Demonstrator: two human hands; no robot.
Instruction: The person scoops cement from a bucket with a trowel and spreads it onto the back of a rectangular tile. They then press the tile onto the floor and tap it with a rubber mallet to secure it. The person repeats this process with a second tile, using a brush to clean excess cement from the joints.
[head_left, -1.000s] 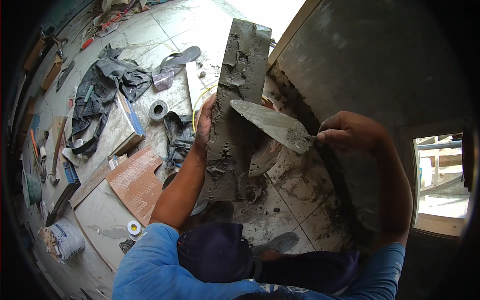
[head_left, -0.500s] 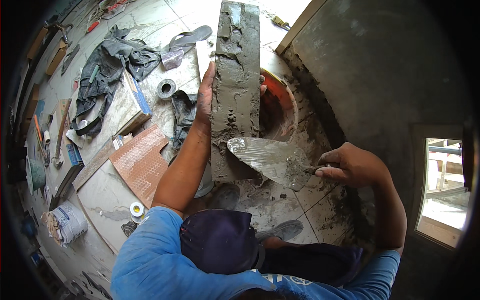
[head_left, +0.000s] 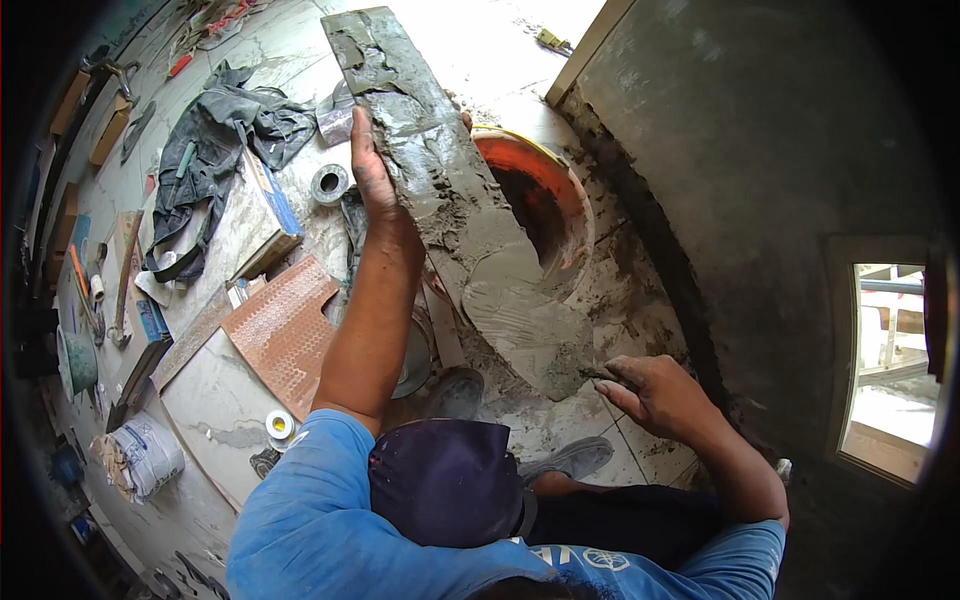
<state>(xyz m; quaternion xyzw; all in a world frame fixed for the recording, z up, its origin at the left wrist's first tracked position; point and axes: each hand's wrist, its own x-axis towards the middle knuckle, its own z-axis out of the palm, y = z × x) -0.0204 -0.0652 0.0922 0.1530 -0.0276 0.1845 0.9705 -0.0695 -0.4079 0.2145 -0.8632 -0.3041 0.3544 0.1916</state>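
My left hand (head_left: 374,178) is wrapped under a long flat strip (head_left: 405,105) coated with wet grey mortar, perhaps a cut tile. Its thumb side lies along the left edge, and fingertips show at the right edge. The strip tilts, its far end leaning left. In my right hand (head_left: 660,393) is the handle of a trowel (head_left: 515,315), its broad blade smeared with mortar. The blade lies against the near end of the strip. Beyond the trowel stands a bucket (head_left: 578,215) with an orange-red inside and mortar stains, partly hidden by the strip.
A grey plastered wall (head_left: 760,130) rises at the right, with mortar along its foot. To the left lie a brown patterned tile (head_left: 282,335), a tape roll (head_left: 330,184), dark cloth (head_left: 215,140), a hammer (head_left: 127,275) and a white sack (head_left: 140,455). Mortar splatters the tiled floor.
The strip has turned from upright in the picture to a slant, its far end swinging left. My right hand and the trowel have come nearer and slightly left. More of the bucket shows.
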